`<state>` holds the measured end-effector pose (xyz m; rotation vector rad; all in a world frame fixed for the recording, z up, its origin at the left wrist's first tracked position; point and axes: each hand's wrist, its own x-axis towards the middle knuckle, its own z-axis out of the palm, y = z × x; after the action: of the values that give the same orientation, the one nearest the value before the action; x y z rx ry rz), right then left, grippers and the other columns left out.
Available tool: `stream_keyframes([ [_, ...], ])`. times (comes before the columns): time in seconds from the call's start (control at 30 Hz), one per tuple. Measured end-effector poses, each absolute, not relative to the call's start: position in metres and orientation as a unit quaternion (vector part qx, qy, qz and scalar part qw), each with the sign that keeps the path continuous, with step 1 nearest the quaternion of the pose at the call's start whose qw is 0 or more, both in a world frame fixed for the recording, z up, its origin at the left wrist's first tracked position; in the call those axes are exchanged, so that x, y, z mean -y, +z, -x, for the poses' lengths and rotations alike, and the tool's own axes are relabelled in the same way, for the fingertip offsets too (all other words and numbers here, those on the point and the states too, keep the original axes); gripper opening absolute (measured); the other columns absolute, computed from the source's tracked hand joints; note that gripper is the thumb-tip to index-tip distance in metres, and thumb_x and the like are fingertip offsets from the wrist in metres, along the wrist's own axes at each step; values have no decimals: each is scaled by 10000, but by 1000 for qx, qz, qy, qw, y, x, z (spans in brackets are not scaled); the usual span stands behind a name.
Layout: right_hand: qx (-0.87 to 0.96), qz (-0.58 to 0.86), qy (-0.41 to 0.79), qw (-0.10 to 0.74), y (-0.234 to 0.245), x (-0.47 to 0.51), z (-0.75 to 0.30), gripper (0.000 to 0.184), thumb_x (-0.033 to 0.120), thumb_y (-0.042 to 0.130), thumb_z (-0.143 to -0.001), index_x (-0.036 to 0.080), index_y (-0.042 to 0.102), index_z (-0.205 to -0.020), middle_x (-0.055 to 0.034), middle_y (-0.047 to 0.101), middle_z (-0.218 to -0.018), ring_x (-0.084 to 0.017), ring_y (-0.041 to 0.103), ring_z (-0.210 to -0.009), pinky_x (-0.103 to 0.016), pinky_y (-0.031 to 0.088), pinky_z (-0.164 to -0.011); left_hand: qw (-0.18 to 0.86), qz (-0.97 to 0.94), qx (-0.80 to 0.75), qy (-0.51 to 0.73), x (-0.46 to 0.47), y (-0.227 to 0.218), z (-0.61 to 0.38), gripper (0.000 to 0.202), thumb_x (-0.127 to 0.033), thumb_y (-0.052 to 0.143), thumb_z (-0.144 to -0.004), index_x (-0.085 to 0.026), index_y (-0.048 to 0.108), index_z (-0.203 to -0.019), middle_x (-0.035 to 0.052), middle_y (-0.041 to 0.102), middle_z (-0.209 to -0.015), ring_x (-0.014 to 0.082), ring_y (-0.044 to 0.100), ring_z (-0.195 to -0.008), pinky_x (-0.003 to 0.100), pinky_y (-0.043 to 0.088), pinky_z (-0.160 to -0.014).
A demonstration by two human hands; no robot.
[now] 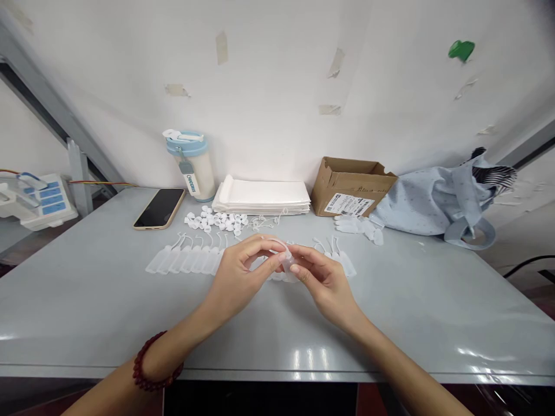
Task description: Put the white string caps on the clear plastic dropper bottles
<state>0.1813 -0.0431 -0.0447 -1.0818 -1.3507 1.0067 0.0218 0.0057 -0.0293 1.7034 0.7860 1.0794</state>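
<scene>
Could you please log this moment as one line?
left hand: pinching bottle near top | right hand: pinching bottle lower | table: other bottles lined up, caps, phone, box

Bright light, glare on grey tabletop point(269, 329)

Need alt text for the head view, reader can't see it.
A person's left hand and right hand hold a small translucent tube over a gray table. Behind them are a row of similar tubes and a pile of white caps. Also there: a phone, tumbler, stacked white packets, cardboard box and blue bag.
</scene>
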Motion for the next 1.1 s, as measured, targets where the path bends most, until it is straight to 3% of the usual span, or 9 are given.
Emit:
stream_keyframes([
  [0.1,543,458,465,529,-44,45,-180,226,326,617,-838,235,646,-1043,-41,736,-903,-206,704,-875,-377,554,-803,488,-684,-342,420,-2,-29,-19,111,-274,643,-816,-186,683,-870,30,682,-891,158,653,-758,274,560,-710],
  [0.2,511,447,525,513,-47,45,-177,235,339,622,-835,212,638,-1031,-50,739,-856,-209,703,-847,-393,533,-817,440,-712,-377,397,1,-32,-17,115,-271,614,-837,-196,683,-891,23,690,-834,158,653,-709,285,557,-699],
  [0.43,420,424,607,525,-55,43,-174,207,313,659,-808,198,617,-975,-55,718,-934,-162,684,-839,-296,502,-789,172,-858,-302,379,-1,-46,-9,222,-193,469,-916,-194,605,-1091,88,626,-1070,200,582,-1010,341,495,-873],
  [0.6,430,404,614,524,-50,45,-174,197,338,632,-826,200,599,-963,-65,716,-935,-190,674,-932,-342,494,-861,151,-915,-272,256,5,-42,1,436,-293,553,-891,-209,405,-1293,106,558,-1194,221,558,-1040,360,503,-858],
  [0.83,458,391,666,441,-51,52,-164,202,356,635,-821,194,599,-934,-50,700,-885,-179,675,-837,-362,496,-847,163,-909,-306,231,24,-46,25,463,-300,629,-831,-251,401,-1231,76,567,-1131,226,568,-1005,359,513,-844],
  [0.97,522,440,631,368,-60,55,-158,148,303,603,-835,192,629,-930,-22,664,-834,-143,617,-728,-291,484,-707,207,-906,-323,180,31,-51,41,468,-253,654,-802,-260,418,-1205,52,553,-1146,217,540,-1047,349,506,-865],
  [1.1,640,494,508,297,-68,58,-154,148,207,562,-841,200,636,-969,-10,629,-821,-133,544,-670,-256,429,-592,210,-908,-321,168,29,-62,45,430,-195,646,-771,-232,463,-1158,50,571,-1095,222,541,-1021,356,506,-847],
])
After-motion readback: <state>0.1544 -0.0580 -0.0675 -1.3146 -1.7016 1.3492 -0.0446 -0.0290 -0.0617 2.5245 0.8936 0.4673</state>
